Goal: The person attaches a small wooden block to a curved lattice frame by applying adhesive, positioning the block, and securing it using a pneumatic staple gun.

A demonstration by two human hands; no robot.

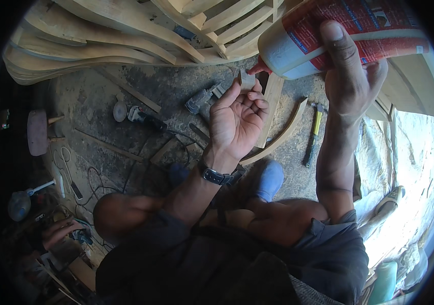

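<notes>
Between the thumb and fingertips of my left hand [236, 124] is a small wood block [247, 80], its pale face turned up. My right hand [352, 86] is wrapped round a large white glue bottle [285, 51] with a red label, tipped over on its side. The bottle's red nozzle [261, 66] points at the block and is at or very near its top edge; whether they touch, I cannot tell. No glue can be made out on the block.
A curved slatted wood frame [90, 35] spans the far side. On the stained floor lie an angle grinder [146, 119], a grey power tool [200, 100], a hammer [315, 133] and a curved wood strip [291, 133]. A cable runs near my feet. What looks like another person's hand [59, 231] shows at left.
</notes>
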